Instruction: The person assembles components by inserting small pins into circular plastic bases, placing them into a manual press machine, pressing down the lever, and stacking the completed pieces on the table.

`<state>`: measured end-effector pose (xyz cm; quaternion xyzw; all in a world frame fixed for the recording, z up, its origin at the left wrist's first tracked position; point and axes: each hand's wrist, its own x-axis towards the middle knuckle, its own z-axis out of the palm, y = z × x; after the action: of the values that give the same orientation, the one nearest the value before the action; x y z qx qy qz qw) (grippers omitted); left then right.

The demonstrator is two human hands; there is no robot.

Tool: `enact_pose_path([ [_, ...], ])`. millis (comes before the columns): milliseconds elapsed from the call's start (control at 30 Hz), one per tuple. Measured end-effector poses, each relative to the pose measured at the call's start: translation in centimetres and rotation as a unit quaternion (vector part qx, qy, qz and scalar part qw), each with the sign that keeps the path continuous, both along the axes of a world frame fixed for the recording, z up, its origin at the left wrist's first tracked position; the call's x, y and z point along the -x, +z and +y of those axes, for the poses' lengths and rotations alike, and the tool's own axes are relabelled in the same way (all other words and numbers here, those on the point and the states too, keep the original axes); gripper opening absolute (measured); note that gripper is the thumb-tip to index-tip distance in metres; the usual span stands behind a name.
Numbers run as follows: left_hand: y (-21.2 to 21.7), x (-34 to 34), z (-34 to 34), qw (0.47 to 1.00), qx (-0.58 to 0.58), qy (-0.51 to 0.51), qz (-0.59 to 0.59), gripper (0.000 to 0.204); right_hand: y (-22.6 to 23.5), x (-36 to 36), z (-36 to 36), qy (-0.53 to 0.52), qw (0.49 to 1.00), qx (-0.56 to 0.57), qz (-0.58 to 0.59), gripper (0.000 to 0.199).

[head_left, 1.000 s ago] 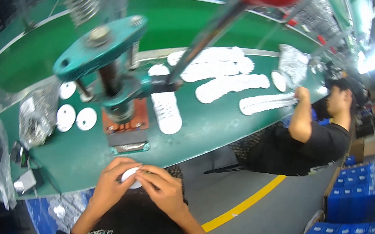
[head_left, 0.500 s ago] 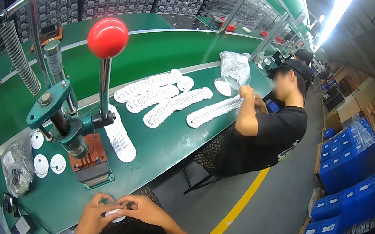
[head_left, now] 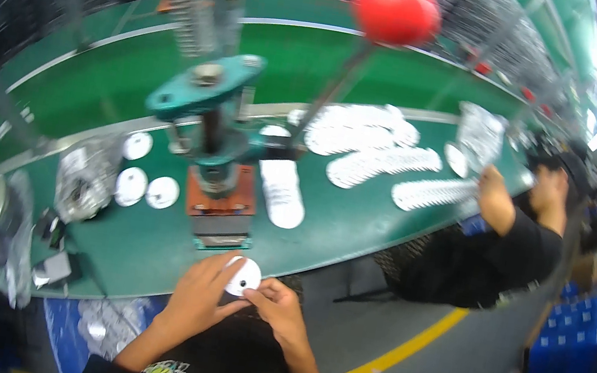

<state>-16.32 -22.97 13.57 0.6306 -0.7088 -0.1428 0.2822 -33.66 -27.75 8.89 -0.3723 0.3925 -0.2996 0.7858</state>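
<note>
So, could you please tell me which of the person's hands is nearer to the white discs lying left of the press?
Left. The left hand sits below and right of the white discs; the right hand is farther right.

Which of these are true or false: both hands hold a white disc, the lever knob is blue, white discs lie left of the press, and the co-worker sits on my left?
1. Both hands, left hand and right hand, hold the white disc: true.
2. The lever knob is blue: false, it is red.
3. White discs lie left of the green press on the green table: true.
4. The co-worker sits on the left: false, on the right.
</note>
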Motion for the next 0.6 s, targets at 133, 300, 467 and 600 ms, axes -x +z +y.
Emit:
enact_pose_path([
  [133,0.8,-0.8,-0.8,0.999,0.005,-0.046,0.026,0.065,0.4,0.3,-0.5,0.02,0.998,0.003,-0.058,0.007],
  [300,2.0,-1.3,-1.0,0.995,-0.005,-0.069,0.068,0.067,1.6,0.8,-1.9,0.088,0.994,0.019,-0.07,0.004],
  [467,2.0,-1.7,-1.7,0.994,-0.017,-0.078,0.073,0.063,1.3,1.9,-3.4,0.13,0.99,0.038,-0.048,0.01],
  [600,2.8,-2.6,-2.1,0.995,0.053,-0.082,0.03,0.056,1.4,1.8,-3.5,0.127,0.986,0.103,-0.041,0.018],
])
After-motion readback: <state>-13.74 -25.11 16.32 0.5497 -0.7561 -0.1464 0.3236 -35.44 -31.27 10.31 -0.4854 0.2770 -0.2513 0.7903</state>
